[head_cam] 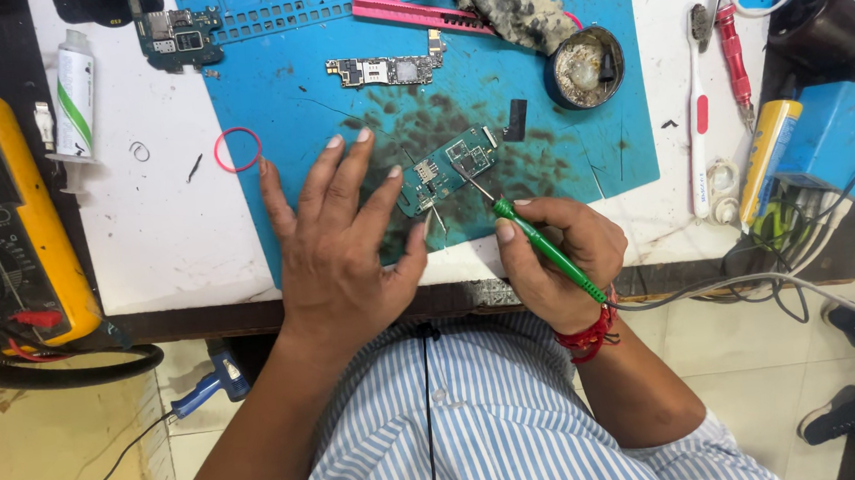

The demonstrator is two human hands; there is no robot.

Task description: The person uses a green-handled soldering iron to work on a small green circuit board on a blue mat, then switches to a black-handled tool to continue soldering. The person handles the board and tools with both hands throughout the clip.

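Observation:
A small green circuit board [446,172] lies on the stained blue work mat [580,129]. My left hand [342,241] rests flat on the mat with fingers spread, its fingertips touching the board's left edge. A green-handled soldering iron [547,250] is gripped like a pen in my right hand [556,261], and its metal tip touches the board near its middle. A grey cable runs from the iron's back end off to the right.
A yellow multimeter [5,219] sits at the left table edge, beside a white tube [74,94] and a pink rubber ring [238,149]. Two more circuit boards [381,70], a pink cutter [412,14], a round tin [584,67], a toothbrush [701,131] and a blue box [835,136] lie farther out.

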